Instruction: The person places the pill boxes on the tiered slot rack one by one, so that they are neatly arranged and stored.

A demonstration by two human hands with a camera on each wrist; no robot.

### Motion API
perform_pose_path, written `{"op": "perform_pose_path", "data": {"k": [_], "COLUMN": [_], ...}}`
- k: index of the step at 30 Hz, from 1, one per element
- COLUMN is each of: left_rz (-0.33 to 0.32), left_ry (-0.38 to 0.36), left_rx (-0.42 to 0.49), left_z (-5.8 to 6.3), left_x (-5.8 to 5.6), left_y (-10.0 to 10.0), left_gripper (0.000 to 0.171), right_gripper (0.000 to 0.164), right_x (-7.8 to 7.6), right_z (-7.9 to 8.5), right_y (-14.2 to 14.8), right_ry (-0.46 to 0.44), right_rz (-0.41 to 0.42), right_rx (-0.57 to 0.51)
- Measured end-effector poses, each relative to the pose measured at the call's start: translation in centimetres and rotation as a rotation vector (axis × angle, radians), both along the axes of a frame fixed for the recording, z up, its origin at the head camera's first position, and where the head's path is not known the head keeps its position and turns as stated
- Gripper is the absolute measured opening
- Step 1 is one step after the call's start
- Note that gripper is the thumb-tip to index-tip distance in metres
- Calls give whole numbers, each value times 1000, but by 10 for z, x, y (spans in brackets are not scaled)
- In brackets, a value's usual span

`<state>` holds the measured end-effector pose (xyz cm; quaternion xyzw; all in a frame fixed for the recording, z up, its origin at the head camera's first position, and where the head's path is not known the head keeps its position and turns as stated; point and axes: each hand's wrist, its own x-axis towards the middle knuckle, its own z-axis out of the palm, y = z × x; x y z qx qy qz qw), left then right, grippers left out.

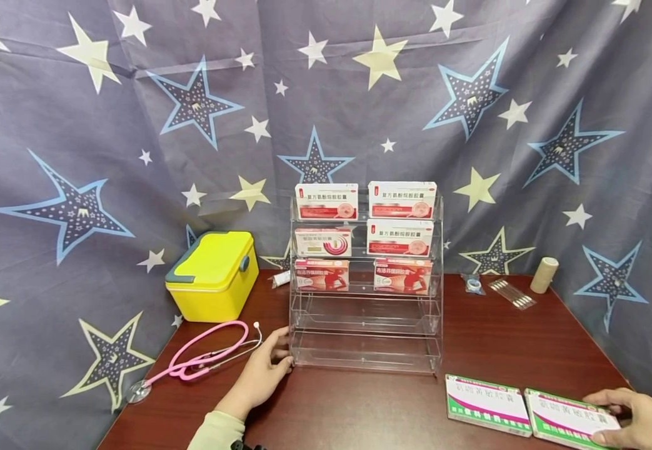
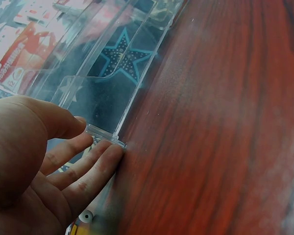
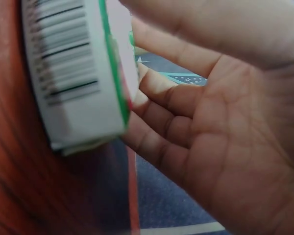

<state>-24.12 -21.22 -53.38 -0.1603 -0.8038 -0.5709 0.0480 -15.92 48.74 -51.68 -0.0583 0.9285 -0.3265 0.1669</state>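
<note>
A clear acrylic display rack [image 1: 364,362] stands mid-table with red-and-white medicine boxes [image 1: 402,238] on its upper tiers; its two lowest tiers hold nothing. My left hand [image 1: 265,374] is at the rack's lower left side. In the left wrist view, thumb and fingers [image 2: 95,166] pinch the rack's bottom corner. At the front right, two green-and-white medicine boxes lie flat side by side. My right hand [image 1: 641,417] holds the right-hand box [image 1: 570,420] by its outer end, thumb at the near edge, fingers at the far edge. The other box [image 1: 487,405] lies untouched beside it.
A yellow lidded case [image 1: 210,275] and a pink stethoscope [image 1: 207,356] are on the left. Behind the rack's left side lies a small white tube [image 1: 282,279]. Back right are a tape roll [image 1: 473,285], packed cotton swabs [image 1: 511,294] and a beige bandage roll [image 1: 544,275]. Star-patterned cloth hangs around the table.
</note>
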Motion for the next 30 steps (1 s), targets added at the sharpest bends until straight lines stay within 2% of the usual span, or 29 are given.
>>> {"op": "perform_pose_path", "data": {"k": [4, 7, 11, 18, 24, 27, 30], "left_rz": [0, 0, 2, -1, 5, 1, -5], "left_ry": [-8, -12, -9, -11, -9, 1, 18], "left_rx": [10, 15, 9, 7, 2, 3, -1], "left_z": [0, 0, -1, 0, -2, -4, -5], "left_x": [1, 0, -1, 0, -1, -3, -3], "left_y": [0, 0, 0, 0, 0, -1, -1], "left_gripper": [60, 61, 61, 61, 61, 61, 61], "right_gripper": [54, 60, 64, 53, 45, 39, 23], "right_x": [2, 2, 0, 0, 3, 4, 4], "right_z": [0, 0, -1, -2, -3, -4, -6], "right_y": [-2, -5, -8, -10, -15, -15, -14], "right_ry": [96, 172, 229, 339, 377, 416, 464], "right_rz": [-28, -135, -274, -312, -363, -387, -405], "right_rx": [-12, 32, 55, 28, 25, -32, -148]}}
